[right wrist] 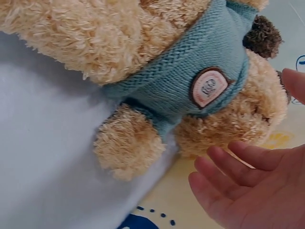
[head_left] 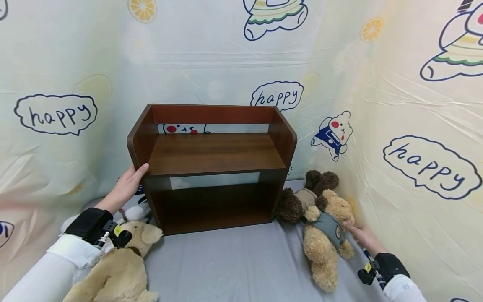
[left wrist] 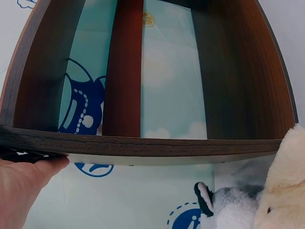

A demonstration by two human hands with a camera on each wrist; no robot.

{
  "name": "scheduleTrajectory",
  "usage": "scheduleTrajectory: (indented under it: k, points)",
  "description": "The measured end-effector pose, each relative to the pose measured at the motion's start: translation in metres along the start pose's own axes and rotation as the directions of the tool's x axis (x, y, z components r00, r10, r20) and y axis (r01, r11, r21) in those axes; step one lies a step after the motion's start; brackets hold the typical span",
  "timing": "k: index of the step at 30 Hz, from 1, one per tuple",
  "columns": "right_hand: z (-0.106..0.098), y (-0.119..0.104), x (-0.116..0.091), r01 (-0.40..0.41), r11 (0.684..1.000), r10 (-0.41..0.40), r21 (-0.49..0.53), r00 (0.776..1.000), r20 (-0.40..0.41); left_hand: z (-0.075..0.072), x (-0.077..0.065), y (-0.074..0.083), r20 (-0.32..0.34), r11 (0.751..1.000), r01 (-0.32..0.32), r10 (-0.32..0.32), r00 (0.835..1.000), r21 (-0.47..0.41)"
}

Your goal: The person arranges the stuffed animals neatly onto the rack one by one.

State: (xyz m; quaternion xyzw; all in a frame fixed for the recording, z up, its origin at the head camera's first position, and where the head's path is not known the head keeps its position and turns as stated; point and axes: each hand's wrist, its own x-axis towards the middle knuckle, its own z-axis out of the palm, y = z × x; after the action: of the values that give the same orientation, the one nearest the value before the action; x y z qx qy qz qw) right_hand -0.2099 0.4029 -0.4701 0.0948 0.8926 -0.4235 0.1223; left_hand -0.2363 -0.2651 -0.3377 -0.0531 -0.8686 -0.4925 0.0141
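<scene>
A dark brown wooden shelf (head_left: 215, 152) with two levels stands upright near the back. My left hand (head_left: 128, 184) rests against its left side panel, the thumb straight along the front edge. The other fingers of that hand are hidden behind the panel. On the right a light tan teddy bear (head_left: 322, 260) in a blue-green knitted vest (right wrist: 190, 71) lies on its back. My right hand (right wrist: 252, 186) is beside its head, fingers spread and loosely extended, thumb apart. Next to that bear, a dark brown plush toy (head_left: 288, 205) in a beige top leans by the shelf's right side.
A cream plush dog (head_left: 117, 268) lies at the front left, under my left forearm. Behind it is a grey and white plush toy (left wrist: 233, 205), partly hidden. A grey sheet (head_left: 222, 264) covers the surface. Printed fabric walls (head_left: 211, 63) enclose the back and sides.
</scene>
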Motion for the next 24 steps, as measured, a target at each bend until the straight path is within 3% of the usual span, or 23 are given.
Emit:
scheduleTrajectory:
  k: [8, 24]
  points:
    - [0.008, 0.006, 0.008, -0.104, 0.994, 0.099, 0.046, 0.991, 0.09, 0.0, 0.0, 0.0, 0.006, 1.0, -0.006, 0.006, 1.0, -0.002]
    - [0.023, 0.007, 0.017, -0.153, 0.974, 0.125, 0.168, 0.978, 0.167, 0.0, 0.0, -0.002, 0.005, 1.0, 0.0, 0.0, 1.0, -0.009]
